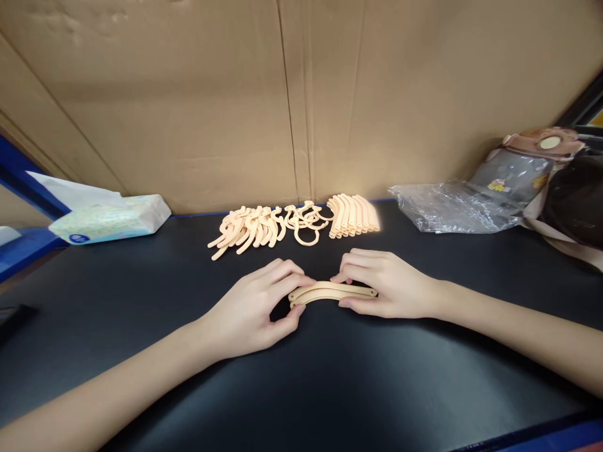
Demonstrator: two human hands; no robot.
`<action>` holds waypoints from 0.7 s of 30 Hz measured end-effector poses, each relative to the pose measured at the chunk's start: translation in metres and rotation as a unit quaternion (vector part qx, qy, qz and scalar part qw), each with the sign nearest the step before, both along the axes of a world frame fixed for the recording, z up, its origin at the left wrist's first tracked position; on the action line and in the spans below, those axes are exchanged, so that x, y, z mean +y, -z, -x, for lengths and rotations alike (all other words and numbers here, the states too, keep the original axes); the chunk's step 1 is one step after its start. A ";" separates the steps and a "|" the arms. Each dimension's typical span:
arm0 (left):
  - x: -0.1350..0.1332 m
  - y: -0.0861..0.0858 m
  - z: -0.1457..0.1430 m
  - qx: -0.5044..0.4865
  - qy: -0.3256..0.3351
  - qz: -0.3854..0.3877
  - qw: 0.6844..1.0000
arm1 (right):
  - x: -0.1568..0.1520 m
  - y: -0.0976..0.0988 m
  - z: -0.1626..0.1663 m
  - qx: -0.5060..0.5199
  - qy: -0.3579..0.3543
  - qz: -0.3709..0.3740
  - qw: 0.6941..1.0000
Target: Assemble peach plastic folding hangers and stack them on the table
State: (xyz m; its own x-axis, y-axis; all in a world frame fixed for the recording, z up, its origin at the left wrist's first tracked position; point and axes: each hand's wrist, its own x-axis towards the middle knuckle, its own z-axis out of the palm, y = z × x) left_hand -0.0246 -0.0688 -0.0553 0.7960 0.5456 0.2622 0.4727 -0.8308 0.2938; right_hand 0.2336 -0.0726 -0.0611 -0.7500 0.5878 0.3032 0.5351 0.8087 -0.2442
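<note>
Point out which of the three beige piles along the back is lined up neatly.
The right-hand pile, beyond the right hand: its curved strips lie side by side. The left pile splays loosely; the middle pile is jumbled rings.

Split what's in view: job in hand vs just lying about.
In the job:
two curved strips, between left hand and right hand
likely: loose curved pieces, rings, row of pieces

Lying about, apparently:
tissue pack
clear plastic
bottle
dark object, right edge
</note>
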 end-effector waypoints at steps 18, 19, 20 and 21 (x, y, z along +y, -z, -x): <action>0.000 -0.005 0.000 0.014 0.046 0.048 0.998 | -0.002 0.004 0.006 0.015 -0.013 0.065 0.998; 0.000 -0.005 0.000 0.013 0.044 0.048 0.998 | -0.002 0.003 0.007 0.014 -0.013 0.066 0.998; 0.000 -0.005 0.000 0.012 0.042 0.046 0.998 | -0.002 0.003 0.007 0.012 -0.014 0.066 0.998; -0.001 -0.004 0.000 0.013 0.042 0.046 0.998 | -0.003 0.002 0.007 0.010 -0.015 0.066 0.998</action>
State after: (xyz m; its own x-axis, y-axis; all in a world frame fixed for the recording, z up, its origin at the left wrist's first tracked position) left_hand -0.0246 -0.0693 -0.0508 0.8453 0.4979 0.1938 0.4111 -0.8378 0.3592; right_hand 0.2264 -0.0753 -0.0633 -0.7623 0.6013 0.2393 0.5058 0.7842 -0.3594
